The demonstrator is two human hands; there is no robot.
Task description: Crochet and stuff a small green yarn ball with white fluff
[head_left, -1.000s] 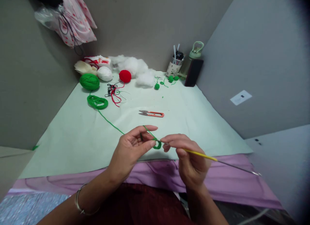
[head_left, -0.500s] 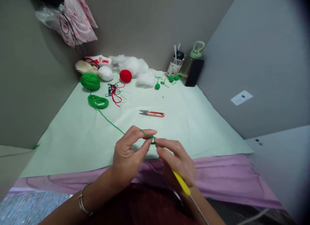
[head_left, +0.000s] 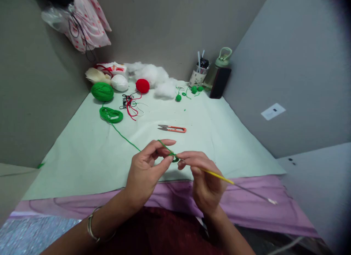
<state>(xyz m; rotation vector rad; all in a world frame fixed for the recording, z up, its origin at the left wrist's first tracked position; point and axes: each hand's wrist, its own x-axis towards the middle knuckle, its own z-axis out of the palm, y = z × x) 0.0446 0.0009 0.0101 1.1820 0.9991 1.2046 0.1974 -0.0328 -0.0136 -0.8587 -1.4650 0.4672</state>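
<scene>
My left hand point(head_left: 146, 171) pinches a small green crochet piece point(head_left: 175, 159) between thumb and fingers, with green yarn point(head_left: 165, 145) running over its raised index finger. From that hand the strand leads back left to a loose green coil point(head_left: 111, 115) and a green yarn ball point(head_left: 102, 92). My right hand point(head_left: 207, 178) is closed around a crochet hook point(head_left: 219, 176) with a yellow grip and a thin metal shaft slanting down to the right. The hook's tip meets the green piece; its exact place in the stitches is hard to make out.
Orange-handled thread snips point(head_left: 172, 128) lie beyond my hands. Farther back are a red yarn ball point(head_left: 142, 86), white stuffing point(head_left: 153, 76), small green crocheted balls point(head_left: 178, 98), a pen cup point(head_left: 197, 77), a bottle point(head_left: 216, 70) and a dark phone point(head_left: 220, 83). Walls enclose the table.
My right hand has turned, swinging the hook from pointing steeply down to a flatter slant out to the right. My left index finger has lifted slightly, drawing the yarn up.
</scene>
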